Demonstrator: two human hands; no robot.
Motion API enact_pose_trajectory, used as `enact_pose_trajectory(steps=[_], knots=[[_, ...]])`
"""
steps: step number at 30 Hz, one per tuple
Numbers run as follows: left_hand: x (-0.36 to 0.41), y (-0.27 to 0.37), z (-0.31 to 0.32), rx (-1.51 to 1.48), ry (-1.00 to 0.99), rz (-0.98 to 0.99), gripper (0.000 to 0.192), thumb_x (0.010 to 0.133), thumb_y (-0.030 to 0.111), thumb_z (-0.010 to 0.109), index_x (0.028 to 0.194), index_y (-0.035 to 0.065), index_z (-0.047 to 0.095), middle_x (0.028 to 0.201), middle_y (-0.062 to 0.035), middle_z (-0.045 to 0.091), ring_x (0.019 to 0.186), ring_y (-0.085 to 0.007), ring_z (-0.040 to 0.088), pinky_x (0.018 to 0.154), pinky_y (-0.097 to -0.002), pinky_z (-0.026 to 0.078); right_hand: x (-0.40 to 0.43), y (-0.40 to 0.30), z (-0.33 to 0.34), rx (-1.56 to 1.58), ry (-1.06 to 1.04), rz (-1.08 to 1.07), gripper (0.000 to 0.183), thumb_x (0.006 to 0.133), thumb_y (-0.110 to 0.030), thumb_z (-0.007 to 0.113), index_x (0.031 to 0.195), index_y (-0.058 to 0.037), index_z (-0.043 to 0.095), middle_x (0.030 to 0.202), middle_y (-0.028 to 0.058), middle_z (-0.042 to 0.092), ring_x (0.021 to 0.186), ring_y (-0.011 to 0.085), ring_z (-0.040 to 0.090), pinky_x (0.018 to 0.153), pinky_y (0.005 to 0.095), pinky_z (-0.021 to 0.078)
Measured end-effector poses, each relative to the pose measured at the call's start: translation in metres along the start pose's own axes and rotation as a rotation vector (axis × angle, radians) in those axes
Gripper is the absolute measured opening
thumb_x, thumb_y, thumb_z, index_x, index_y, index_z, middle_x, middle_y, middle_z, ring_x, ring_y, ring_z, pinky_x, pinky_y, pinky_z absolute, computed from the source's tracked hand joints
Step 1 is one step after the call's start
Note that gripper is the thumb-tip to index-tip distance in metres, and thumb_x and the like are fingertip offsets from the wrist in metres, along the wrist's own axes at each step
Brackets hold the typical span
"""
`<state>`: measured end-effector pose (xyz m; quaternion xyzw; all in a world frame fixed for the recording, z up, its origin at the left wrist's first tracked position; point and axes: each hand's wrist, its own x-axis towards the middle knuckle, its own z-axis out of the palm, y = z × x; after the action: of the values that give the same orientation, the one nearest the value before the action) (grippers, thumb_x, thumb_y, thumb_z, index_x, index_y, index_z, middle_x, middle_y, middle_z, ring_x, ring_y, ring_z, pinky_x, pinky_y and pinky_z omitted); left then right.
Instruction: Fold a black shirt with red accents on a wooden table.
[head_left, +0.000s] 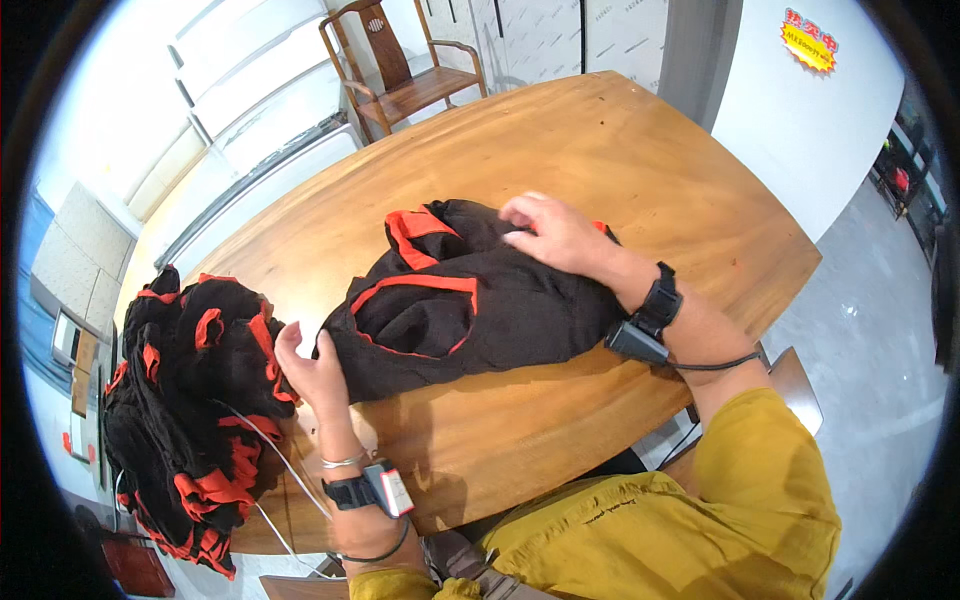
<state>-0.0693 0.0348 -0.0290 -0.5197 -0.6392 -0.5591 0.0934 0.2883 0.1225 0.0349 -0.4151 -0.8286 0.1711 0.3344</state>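
Note:
A black cloth garment with red trim (525, 315) lies spread and rumpled on the wooden table in front of me. A red-edged opening faces up on its left half. My left hand (311, 367) is at the garment's left end, fingers apart, between it and a pile of similar black and red garments (195, 390). Over the garment's upper right part is my right hand (551, 232), its fingers curled and thumb spread; whether it pinches any cloth cannot be told. Both wrists wear black straps with small devices.
The wooden table (660, 172) has its far corner at the upper right. A white cable (277, 450) runs over the pile and past my left forearm. A wooden armchair (409, 82) stands beyond the far edge, and a white panel (810, 112) rises at the right.

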Motion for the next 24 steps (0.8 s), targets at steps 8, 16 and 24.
enact_pose_trajectory(steps=[8, 16, 24], knots=[[-0.041, 0.115, 0.013, -0.239, -0.603, 0.353, 0.008, 0.074, 0.001, 0.066, 0.081, 0.0024, 0.061, 0.079, -0.0112, 0.061, 0.078, -0.0291, 0.06, 0.07, -0.0359, 0.048, -0.008, -0.005, 0.042, -0.234, -0.245, -0.145, 0.025, 0.077, -0.023, 0.062, 0.088, -0.0007, 0.062, 0.079, 0.0184, 0.063, 0.081, 0.0353, 0.061, 0.074, 0.0441, 0.0482], [-0.053, 0.123, 0.012, -0.458, -0.753, 0.024, 0.015, 0.089, 0.014, 0.059, 0.083, -0.0005, 0.057, 0.072, -0.0071, 0.053, 0.067, -0.0165, 0.051, 0.062, -0.0272, 0.043, -0.011, -0.064, 0.042, 0.973, -0.097, 0.118, 0.016, 0.089, -0.012, 0.058, 0.097, 0.002, 0.056, 0.081, -0.0015, 0.056, 0.08, 0.005, 0.048, 0.069, 0.0251, 0.0438], [-0.055, 0.133, 0.006, -0.593, -0.764, -0.209, 0.026, 0.093, 0.019, 0.056, 0.074, 0.0032, 0.049, 0.064, 0.0007, 0.051, 0.059, -0.0047, 0.044, 0.053, -0.0212, 0.039, -0.027, -0.077, 0.057, 0.753, -0.093, 0.029, 0.011, 0.092, -0.009, 0.055, 0.095, 0.0014, 0.054, 0.08, 0.0002, 0.05, 0.078, 0.0055, 0.042, 0.072, 0.0236, 0.0404]])
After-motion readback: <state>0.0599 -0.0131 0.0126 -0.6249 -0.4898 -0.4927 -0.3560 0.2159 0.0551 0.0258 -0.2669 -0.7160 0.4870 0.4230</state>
